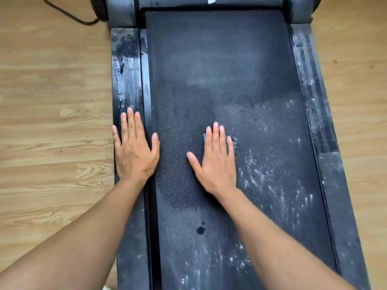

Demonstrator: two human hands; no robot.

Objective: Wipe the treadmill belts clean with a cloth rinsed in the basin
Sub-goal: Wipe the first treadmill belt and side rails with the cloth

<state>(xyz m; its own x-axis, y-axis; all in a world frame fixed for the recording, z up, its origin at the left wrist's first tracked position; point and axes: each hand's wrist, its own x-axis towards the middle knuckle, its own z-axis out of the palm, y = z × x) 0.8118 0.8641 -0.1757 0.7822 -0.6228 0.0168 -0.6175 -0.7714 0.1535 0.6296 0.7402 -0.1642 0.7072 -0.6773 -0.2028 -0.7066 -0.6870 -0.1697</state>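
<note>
The black treadmill belt runs away from me, dusty with white specks on its right and near parts and darker in the middle. My right hand lies flat with straight fingers on a small grey-blue cloth, which peeks out beside the fingers on the belt's middle. Flat on the left side rail rests my left hand, its thumb reaching over the belt's edge. No basin is in view.
The right side rail is smeared with white dust. Light wooden floor lies on both sides. At the far end are the motor cover and a dark cable on the floor at upper left.
</note>
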